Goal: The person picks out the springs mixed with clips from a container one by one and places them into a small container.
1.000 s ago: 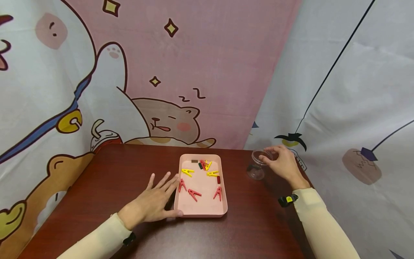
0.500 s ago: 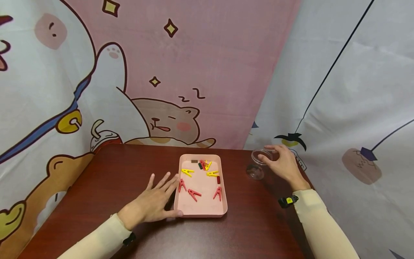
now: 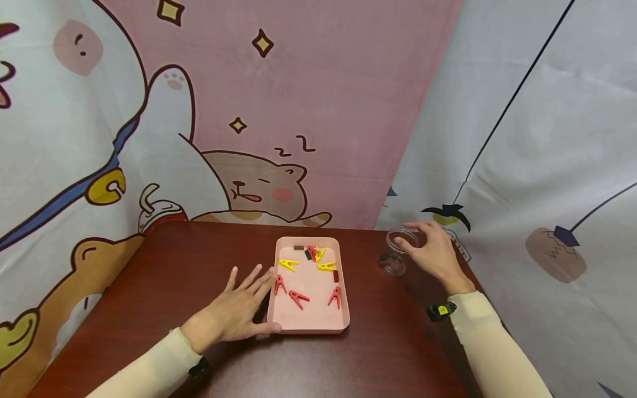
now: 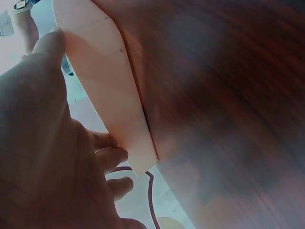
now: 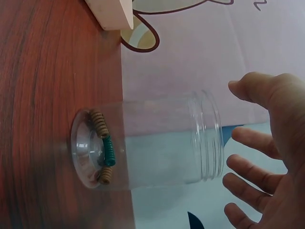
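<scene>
My left hand [image 3: 236, 312] lies spread beside the pink tray [image 3: 314, 319], its thumb and fingertips at the tray's left wall. Red A-shaped clips [image 3: 298, 299], yellow clips [image 3: 287, 265] and small ribbed pieces in brown [image 3: 298, 247], dark green and dark red [image 3: 335, 276] lie in the tray. On the right, my right hand [image 3: 437, 254] hovers with fingers apart at the mouth of a clear jar [image 3: 392, 266]. The jar stands upright. The right wrist view shows brown [image 5: 99, 124] and green [image 5: 109, 150] coiled pieces at its bottom, and fingertips just off the threaded rim.
The tray and jar share a dark reddish-brown table [image 3: 378, 354]. A printed cartoon cloth [image 3: 323, 110] hangs right behind the table's back edge and along its sides. Bare tabletop separates the tray from the jar.
My right hand's thumb and fingers have shifted very slightly left at the jar's mouth. The left hand, the tray and its contents have stayed put.
</scene>
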Action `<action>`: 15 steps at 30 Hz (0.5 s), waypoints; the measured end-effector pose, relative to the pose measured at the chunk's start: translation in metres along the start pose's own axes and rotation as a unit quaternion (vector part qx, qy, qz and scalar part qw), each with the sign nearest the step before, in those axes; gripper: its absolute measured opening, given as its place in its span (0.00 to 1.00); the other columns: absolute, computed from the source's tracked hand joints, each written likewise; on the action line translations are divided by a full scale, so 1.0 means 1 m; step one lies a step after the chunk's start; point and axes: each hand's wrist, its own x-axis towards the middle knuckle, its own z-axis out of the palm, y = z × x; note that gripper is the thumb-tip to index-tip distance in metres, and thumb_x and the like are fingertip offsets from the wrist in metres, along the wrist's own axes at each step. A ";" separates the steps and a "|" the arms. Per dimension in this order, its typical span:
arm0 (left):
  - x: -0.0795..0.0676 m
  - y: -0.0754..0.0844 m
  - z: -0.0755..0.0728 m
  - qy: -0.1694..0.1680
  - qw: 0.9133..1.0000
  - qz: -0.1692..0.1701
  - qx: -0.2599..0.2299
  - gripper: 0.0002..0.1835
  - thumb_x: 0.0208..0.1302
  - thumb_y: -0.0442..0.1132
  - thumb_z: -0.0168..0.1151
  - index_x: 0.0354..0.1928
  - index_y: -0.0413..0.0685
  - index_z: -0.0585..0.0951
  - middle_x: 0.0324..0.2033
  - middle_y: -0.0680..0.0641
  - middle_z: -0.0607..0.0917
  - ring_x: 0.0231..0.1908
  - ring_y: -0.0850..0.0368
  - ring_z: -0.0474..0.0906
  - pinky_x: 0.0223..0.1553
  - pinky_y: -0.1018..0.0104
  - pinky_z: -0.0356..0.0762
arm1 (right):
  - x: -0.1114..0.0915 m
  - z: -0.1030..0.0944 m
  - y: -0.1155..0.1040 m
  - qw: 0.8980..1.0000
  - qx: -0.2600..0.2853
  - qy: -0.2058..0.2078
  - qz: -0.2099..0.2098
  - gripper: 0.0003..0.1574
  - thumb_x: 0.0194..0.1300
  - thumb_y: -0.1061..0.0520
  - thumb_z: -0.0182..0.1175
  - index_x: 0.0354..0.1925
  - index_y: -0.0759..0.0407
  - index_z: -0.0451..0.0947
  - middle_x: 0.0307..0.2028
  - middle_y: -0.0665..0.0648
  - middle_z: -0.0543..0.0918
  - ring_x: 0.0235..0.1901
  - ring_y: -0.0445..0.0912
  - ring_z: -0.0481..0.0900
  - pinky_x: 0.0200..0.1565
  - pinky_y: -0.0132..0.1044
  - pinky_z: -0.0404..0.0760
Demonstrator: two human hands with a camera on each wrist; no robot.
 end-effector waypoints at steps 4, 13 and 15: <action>0.000 0.001 0.000 0.001 1.000 0.001 -0.001 0.66 0.72 0.85 0.63 0.95 0.45 0.60 0.95 0.42 0.59 0.95 0.33 0.51 0.87 0.11 0.42 | -0.001 0.002 -0.008 1.000 -0.008 0.014 -0.018 0.36 0.75 0.39 0.80 0.72 0.55 0.88 0.68 0.70 0.83 0.69 0.72 0.80 0.68 0.80 0.77; -0.001 0.002 -0.001 -0.006 1.000 0.000 -0.002 0.66 0.73 0.85 0.62 0.95 0.46 0.58 0.95 0.42 0.58 0.95 0.32 0.51 0.87 0.11 0.40 | -0.002 0.006 -0.031 0.994 -0.036 0.032 -0.098 0.32 0.72 0.44 0.83 0.67 0.57 0.91 0.67 0.67 0.86 0.69 0.69 0.81 0.71 0.79 0.74; -0.001 0.002 0.000 -0.007 1.000 -0.003 -0.002 0.67 0.72 0.85 0.61 0.95 0.46 0.58 0.96 0.43 0.58 0.95 0.33 0.50 0.88 0.12 0.40 | -0.002 0.007 -0.037 0.993 -0.038 0.030 -0.110 0.31 0.71 0.45 0.83 0.66 0.56 0.91 0.66 0.66 0.87 0.67 0.68 0.83 0.69 0.77 0.76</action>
